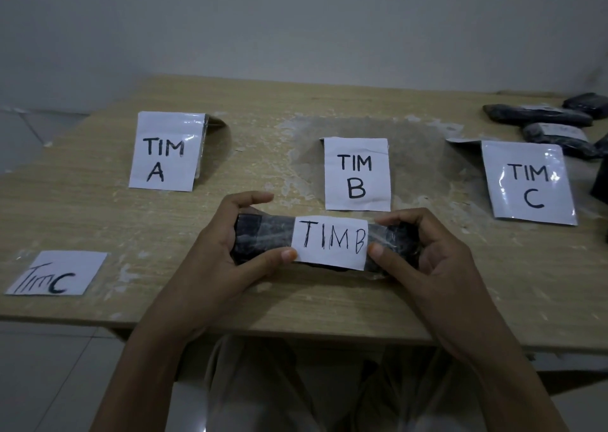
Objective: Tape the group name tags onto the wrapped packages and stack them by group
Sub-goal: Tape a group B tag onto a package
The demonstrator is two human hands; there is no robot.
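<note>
Between left hand and right hand, each curled round one end, sits the wrapped package, thumbs pinning its TIM B tag. Pressing the tape flat outward from the tag should seat it; the TIM B sign lies just beyond.

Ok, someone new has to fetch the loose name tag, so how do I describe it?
Find the wooden table and look at its near left corner, left of the left hand. The loose tag lies flat there, scrawled Tim C; the TIM C sign far right is bigger and neatly lettered.
</note>
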